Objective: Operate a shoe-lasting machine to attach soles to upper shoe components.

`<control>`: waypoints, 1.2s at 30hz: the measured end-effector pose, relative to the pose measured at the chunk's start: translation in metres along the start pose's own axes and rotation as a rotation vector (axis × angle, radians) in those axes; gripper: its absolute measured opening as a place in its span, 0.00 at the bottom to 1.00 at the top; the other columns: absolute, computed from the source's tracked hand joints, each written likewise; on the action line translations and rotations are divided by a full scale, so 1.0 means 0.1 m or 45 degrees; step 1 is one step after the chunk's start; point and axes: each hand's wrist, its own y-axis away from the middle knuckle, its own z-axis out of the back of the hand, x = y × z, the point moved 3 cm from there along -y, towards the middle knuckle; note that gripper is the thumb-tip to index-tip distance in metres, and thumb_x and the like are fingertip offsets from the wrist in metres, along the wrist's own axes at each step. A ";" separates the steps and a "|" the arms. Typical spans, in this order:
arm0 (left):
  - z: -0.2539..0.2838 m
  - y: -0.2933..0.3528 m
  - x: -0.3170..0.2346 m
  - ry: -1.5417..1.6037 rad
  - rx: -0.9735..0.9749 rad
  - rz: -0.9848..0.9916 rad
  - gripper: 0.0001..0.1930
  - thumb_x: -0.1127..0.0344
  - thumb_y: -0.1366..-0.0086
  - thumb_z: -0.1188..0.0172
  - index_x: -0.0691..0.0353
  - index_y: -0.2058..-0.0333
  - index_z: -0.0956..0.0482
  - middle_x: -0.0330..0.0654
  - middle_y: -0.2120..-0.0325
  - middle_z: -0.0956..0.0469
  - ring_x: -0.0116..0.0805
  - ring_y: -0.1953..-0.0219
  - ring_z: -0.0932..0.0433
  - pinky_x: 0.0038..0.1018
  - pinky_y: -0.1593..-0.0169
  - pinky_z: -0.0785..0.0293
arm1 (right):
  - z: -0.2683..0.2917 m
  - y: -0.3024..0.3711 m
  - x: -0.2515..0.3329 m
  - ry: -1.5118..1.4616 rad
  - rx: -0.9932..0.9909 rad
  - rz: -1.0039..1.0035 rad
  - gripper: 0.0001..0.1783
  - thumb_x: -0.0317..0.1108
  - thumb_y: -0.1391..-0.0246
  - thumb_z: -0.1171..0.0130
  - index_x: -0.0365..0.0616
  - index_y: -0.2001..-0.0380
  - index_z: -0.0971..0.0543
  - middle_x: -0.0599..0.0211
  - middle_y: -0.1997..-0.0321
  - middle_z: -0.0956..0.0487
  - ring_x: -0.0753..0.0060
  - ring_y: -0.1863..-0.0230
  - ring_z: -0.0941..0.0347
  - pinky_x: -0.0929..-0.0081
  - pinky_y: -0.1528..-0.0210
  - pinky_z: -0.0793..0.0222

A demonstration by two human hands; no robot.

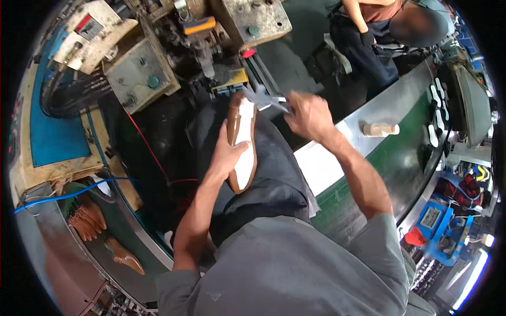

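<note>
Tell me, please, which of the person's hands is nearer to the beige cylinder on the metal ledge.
Right: the right hand, holding a blurred tool, is left of the beige cylinder; the left hand, gripping a shoe, is farther left.

Free room: over lap (pixel 276 163), between shoe (pixel 245 124) and right forearm (pixel 359 176). Obstacles: machine (pixel 203 57) ahead; blurred tool (pixel 268 100) near shoe; beige cylinder (pixel 379 130) on right-hand surface (pixel 398 155).
</note>
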 end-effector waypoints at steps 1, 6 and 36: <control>-0.05 0.02 0.25 -0.158 -0.037 0.018 0.51 0.73 0.36 0.30 0.64 0.20 0.50 0.53 0.31 0.28 0.42 0.34 0.24 0.34 0.33 0.26 | 0.07 -0.17 0.10 0.078 -0.021 0.080 0.13 0.31 0.53 0.32 0.40 0.65 0.23 0.50 0.72 0.21 0.40 0.66 0.19 0.50 0.63 0.25; -0.07 0.33 0.16 0.160 0.057 -0.014 0.51 0.74 0.34 0.30 0.65 0.19 0.52 0.53 0.30 0.29 0.41 0.32 0.25 0.32 0.31 0.27 | -0.04 -0.50 0.49 -0.433 -0.492 -0.022 0.14 0.31 0.47 0.30 0.36 0.62 0.22 0.45 0.70 0.19 0.40 0.69 0.19 0.54 0.65 0.25; 0.30 0.50 0.57 0.988 0.124 0.306 0.44 0.74 0.33 0.32 0.52 0.22 0.43 0.41 0.43 0.27 0.34 0.42 0.24 0.39 0.37 0.20 | -1.01 -0.42 0.31 -0.570 -0.231 -0.412 0.16 0.37 0.44 0.32 0.36 0.61 0.23 0.39 0.68 0.15 0.33 0.61 0.14 0.42 0.57 0.19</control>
